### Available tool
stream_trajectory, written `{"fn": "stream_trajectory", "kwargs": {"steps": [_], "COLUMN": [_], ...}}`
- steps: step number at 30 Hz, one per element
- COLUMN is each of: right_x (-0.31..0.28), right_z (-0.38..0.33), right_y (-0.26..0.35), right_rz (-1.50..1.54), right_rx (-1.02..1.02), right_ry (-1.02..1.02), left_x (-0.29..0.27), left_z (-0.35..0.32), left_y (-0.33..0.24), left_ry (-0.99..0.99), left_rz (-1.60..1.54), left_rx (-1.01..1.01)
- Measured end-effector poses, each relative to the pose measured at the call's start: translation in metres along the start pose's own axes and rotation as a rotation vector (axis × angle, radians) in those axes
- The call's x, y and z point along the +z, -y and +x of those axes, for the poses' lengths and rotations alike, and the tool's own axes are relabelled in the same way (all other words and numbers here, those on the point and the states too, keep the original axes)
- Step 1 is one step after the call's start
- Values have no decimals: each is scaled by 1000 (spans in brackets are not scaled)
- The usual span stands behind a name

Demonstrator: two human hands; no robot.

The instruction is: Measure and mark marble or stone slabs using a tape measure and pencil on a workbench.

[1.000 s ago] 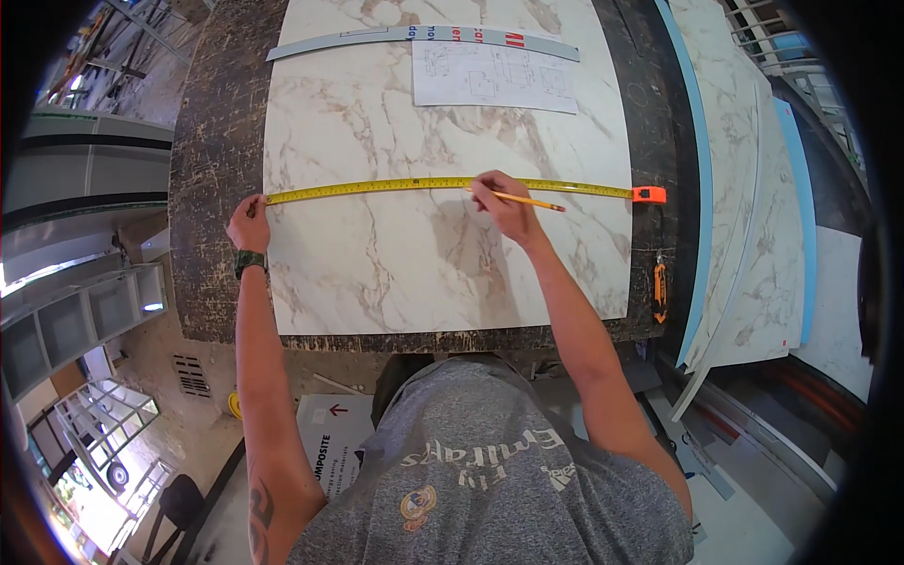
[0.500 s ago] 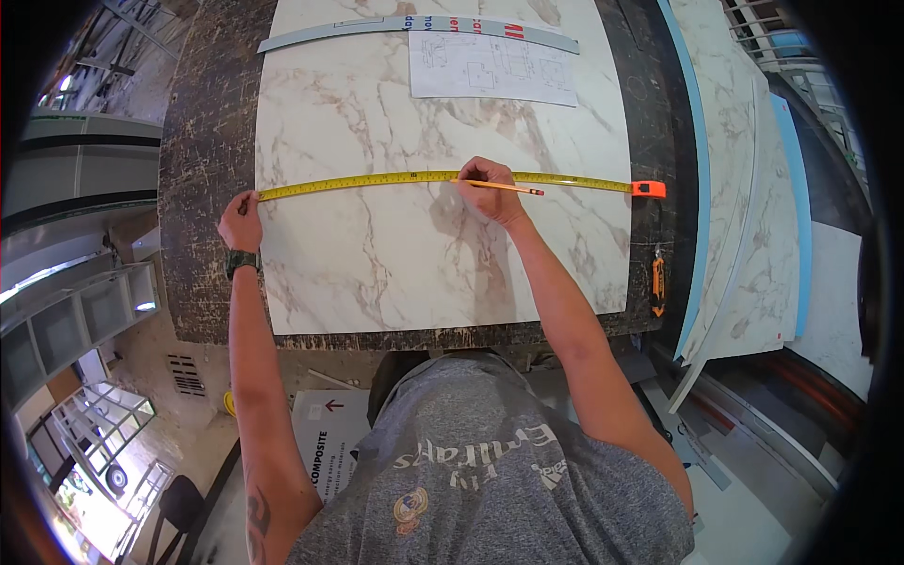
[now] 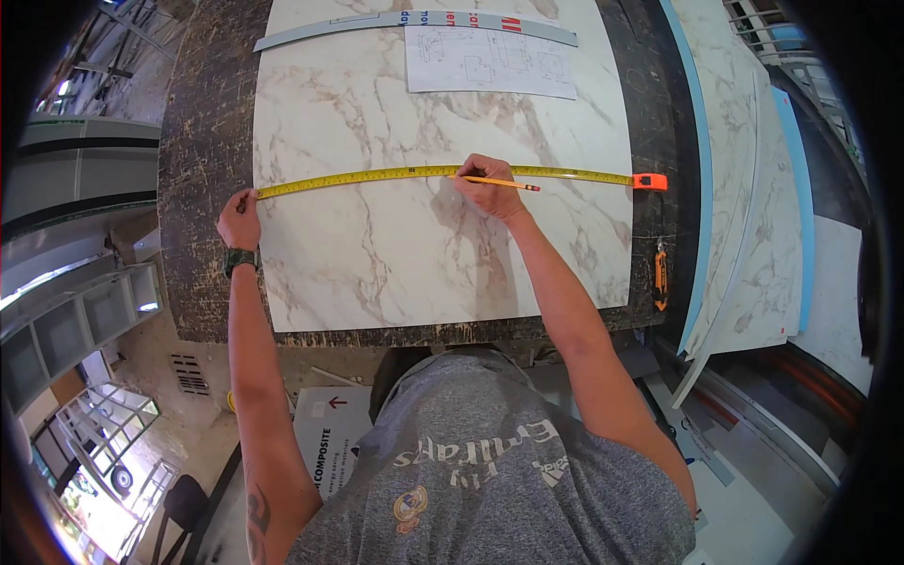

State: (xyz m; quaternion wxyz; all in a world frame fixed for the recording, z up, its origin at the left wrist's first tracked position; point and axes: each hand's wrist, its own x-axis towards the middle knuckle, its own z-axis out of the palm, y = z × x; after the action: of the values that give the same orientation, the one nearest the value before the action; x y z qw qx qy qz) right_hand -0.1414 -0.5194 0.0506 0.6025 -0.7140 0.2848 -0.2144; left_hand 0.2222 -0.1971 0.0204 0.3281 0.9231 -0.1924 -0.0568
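Observation:
A white marble-patterned slab (image 3: 405, 254) lies on a dark worn workbench (image 3: 202, 141). A yellow tape measure (image 3: 377, 176) stretches across the slab, its orange case (image 3: 650, 182) at the right edge. My left hand (image 3: 239, 218), with a watch on the wrist, pins the tape's end at the slab's left edge. My right hand (image 3: 488, 186) rests on the tape near the slab's middle and grips an orange pencil (image 3: 504, 184), tip against the slab.
A paper drawing (image 3: 490, 61) and a long grey ruler (image 3: 414, 21) lie at the slab's far end. An orange utility knife (image 3: 661, 275) sits on the bench at right. More marble slabs (image 3: 744, 188) lean at right. A grey cabinet (image 3: 66, 320) stands at left.
The view has shifted slightly. My right hand with the pencil has slid a little along the tape; my left hand still pins the tape's end.

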Motion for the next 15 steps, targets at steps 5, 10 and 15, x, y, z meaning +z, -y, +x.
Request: {"fn": "stream_trajectory", "kwargs": {"steps": [5,10,15], "right_x": [1,1,1], "right_z": [0,-1,-1], "right_y": [0,-2,-2], "right_rz": [-21,-28,-18], "right_rx": [-9,-15,-6], "right_ry": [-10,-11,-13], "left_x": [1,2,2], "left_z": [0,1,2], "left_y": [3,7,8], "left_ry": [-4,-6,-2], "left_rz": [-14,-49,-17], "left_rx": [23,26,23]}}
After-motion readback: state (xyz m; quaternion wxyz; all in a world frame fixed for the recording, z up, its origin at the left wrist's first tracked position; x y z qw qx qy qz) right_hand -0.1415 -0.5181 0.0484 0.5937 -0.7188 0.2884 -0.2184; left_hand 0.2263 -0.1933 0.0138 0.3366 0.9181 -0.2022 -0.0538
